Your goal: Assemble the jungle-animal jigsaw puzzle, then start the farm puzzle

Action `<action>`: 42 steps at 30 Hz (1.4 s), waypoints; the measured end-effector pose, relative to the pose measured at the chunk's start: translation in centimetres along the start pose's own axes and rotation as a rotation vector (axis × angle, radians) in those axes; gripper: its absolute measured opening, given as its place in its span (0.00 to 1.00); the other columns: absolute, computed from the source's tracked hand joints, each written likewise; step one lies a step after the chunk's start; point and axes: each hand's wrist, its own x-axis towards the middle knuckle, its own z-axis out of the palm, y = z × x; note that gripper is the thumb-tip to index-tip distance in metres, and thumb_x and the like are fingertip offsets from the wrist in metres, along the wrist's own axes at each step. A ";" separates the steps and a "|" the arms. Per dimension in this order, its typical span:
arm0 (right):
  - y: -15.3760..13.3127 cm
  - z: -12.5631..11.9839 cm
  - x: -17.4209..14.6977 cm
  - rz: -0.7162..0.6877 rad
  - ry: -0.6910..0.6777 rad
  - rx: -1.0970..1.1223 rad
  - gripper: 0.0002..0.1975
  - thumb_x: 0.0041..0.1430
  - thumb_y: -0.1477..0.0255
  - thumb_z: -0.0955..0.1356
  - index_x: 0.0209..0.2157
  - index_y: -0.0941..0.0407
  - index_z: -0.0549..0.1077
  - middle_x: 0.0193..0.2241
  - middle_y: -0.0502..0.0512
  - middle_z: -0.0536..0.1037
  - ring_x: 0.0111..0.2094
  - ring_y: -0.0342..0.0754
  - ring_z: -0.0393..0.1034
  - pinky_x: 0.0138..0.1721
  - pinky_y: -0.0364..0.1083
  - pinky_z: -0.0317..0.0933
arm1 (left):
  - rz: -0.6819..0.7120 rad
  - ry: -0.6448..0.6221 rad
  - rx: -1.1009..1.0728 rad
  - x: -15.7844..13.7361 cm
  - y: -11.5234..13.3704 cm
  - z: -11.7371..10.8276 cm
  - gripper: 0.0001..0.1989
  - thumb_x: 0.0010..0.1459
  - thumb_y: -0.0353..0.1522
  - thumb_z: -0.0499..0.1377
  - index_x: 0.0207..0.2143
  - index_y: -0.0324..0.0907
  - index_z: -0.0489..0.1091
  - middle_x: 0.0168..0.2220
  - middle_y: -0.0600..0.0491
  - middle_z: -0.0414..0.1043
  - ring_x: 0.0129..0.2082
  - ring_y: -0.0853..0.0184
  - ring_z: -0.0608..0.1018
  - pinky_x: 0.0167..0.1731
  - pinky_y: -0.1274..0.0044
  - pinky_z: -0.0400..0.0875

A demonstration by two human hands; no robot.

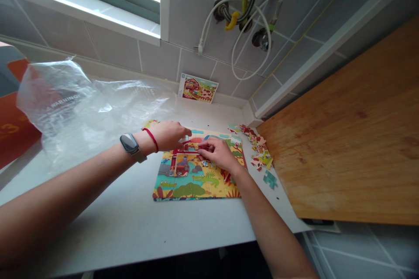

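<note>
Scene: a white counter (131, 222) under a tiled wall, where a colourful jigsaw puzzle (196, 174) is being assembled — the board lies directly beneath both hands.
Left hand (170, 135): wrist ringed by a red cord and a grey watch; fingers are extended and pressed down on the upper middle of the puzzle, holding nothing that can be made out.
Right hand (218, 152): laid on the puzzle just beside the left, fingertips pinched at a small piece (200, 151) — whether it is lifted or only pushed flat cannot be told from this view.
Step in hand: a piece is judged to be seated into the picture's upper centre, the fingertips of the two hands almost meeting over it.
Next move: by appearance, firm downward pressure would be called for until the tabs lock, then a reach to the loose pieces (258, 150) heaped just right of the right hand, with one blue piece (270, 179) lying apart nearer the person.
Beyond the hands: a reference picture (197, 88) is propped against the tiles.
Left of the left arm: crumpled clear plastic bag (81, 109).
Right of the pieces: a wooden board (353, 139).
</note>
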 end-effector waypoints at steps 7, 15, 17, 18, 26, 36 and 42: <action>-0.5 0.1 -0.2 -0.055 0.003 -0.135 0.11 0.60 0.70 0.77 0.45 0.51 0.85 0.38 0.52 0.76 0.33 0.44 0.70 0.40 0.46 0.66 | -0.011 0.071 0.039 0.4 1.1 1.0 0.19 0.63 0.41 0.67 0.53 0.44 0.77 0.47 0.42 0.81 0.43 0.52 0.83 0.39 0.68 0.75; 0.2 -2.4 -0.7 -0.055 -0.095 -0.268 0.18 0.58 0.65 0.79 0.50 0.52 0.83 0.41 0.53 0.74 0.39 0.47 0.71 0.47 0.47 0.65 | 0.016 0.057 0.057 0.2 1.2 1.2 0.19 0.63 0.42 0.66 0.53 0.44 0.76 0.47 0.43 0.78 0.44 0.52 0.83 0.38 0.69 0.74; 0.4 -2.9 -0.8 -0.030 -0.117 -0.305 0.20 0.58 0.64 0.79 0.52 0.51 0.82 0.43 0.54 0.74 0.41 0.49 0.72 0.48 0.48 0.65 | 0.010 0.051 0.058 0.2 1.3 1.1 0.21 0.62 0.43 0.68 0.53 0.43 0.76 0.48 0.42 0.78 0.44 0.51 0.82 0.37 0.69 0.74; 0.4 -3.1 -0.8 -0.029 -0.127 -0.316 0.21 0.59 0.64 0.79 0.53 0.51 0.82 0.43 0.54 0.74 0.43 0.49 0.72 0.49 0.48 0.65 | 0.007 0.048 0.060 0.2 1.4 1.1 0.21 0.62 0.44 0.68 0.53 0.43 0.76 0.47 0.42 0.78 0.44 0.51 0.82 0.37 0.69 0.74; 1.3 -4.1 -0.7 -0.053 -0.106 -0.419 0.33 0.54 0.56 0.80 0.60 0.48 0.78 0.60 0.60 0.73 0.64 0.62 0.64 0.67 0.59 0.58 | -0.001 0.046 0.094 0.2 1.7 1.2 0.23 0.62 0.44 0.69 0.55 0.43 0.74 0.48 0.43 0.78 0.46 0.52 0.82 0.37 0.71 0.73; 2.6 -5.6 -0.9 -0.019 -0.133 -0.371 0.30 0.52 0.57 0.81 0.56 0.48 0.81 0.60 0.61 0.71 0.64 0.61 0.66 0.69 0.60 0.57 | -0.004 0.057 0.086 0.3 1.5 1.4 0.23 0.62 0.44 0.69 0.54 0.43 0.75 0.48 0.43 0.78 0.45 0.53 0.82 0.36 0.71 0.73; 2.7 -5.1 -0.6 -0.066 -0.100 -0.348 0.28 0.54 0.60 0.81 0.56 0.49 0.82 0.54 0.60 0.74 0.59 0.59 0.69 0.66 0.58 0.60 | -0.003 0.046 0.075 0.4 1.6 1.3 0.23 0.62 0.44 0.69 0.55 0.43 0.75 0.48 0.43 0.78 0.46 0.52 0.82 0.36 0.70 0.73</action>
